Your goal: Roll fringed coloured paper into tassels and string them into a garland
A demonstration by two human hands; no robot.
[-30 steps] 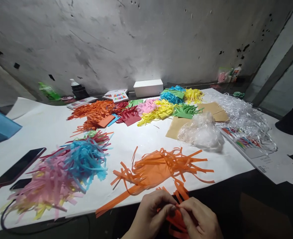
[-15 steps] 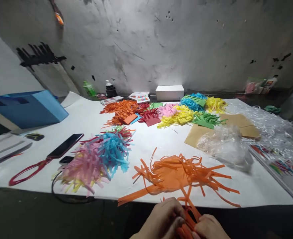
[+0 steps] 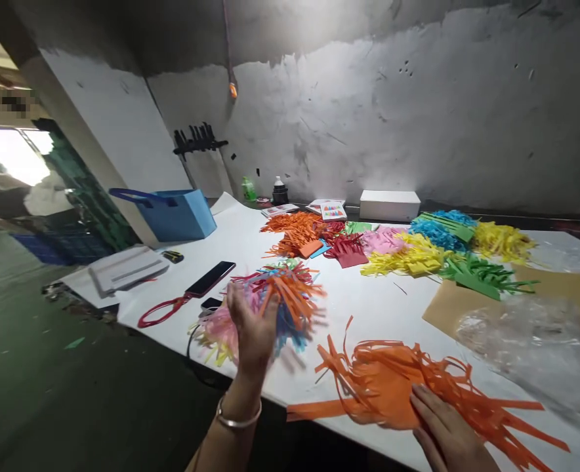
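My left hand (image 3: 254,328), with a silver bangle at the wrist, is over the pile of pink, blue and yellow paper fringe (image 3: 221,324). Its fingers are apart. An orange fringed paper bundle (image 3: 294,298) lies on top of that pile, just beyond my fingers and not gripped. My right hand (image 3: 442,419) rests on the large orange fringed paper (image 3: 393,387) near the table's front edge, fingers stretched out over its right part. One long orange strip reaches left from that paper.
Coloured fringe bundles (image 3: 408,252) lie across the back. A phone (image 3: 210,279), red cord (image 3: 165,311) and blue bag (image 3: 179,213) are on the left. Clear plastic (image 3: 531,334) and brown paper (image 3: 447,308) are on the right. A white box (image 3: 389,204) stands by the wall.
The view has turned left. My hands have parted from the orange strips low at the front edge. An orange bundle now lies on the mixed pile, and my right hand is on the large orange paper.
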